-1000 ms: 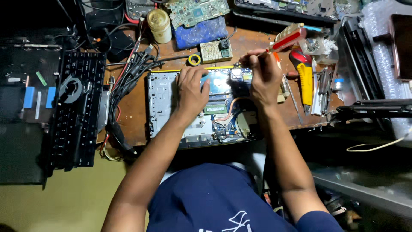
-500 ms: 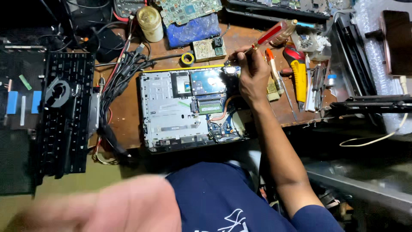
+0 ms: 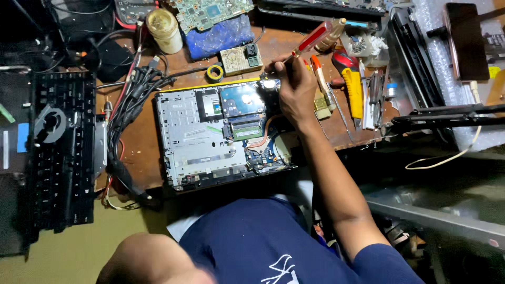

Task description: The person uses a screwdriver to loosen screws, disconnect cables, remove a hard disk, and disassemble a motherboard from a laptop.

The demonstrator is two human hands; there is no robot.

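Red-handled screwdriver (image 3: 318, 36) clamped in the right hand (image 3: 295, 89) works at the far corner of an opened laptop (image 3: 221, 131) on the table (image 3: 142, 152); its cover is already off, boards still in place. Left hand out of sight.

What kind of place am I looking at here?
Likely an electronics repair bench: an opened laptop with its boards exposed, a loose circuit board, and the right hand holding a red-handled screwdriver at the laptop's corner.
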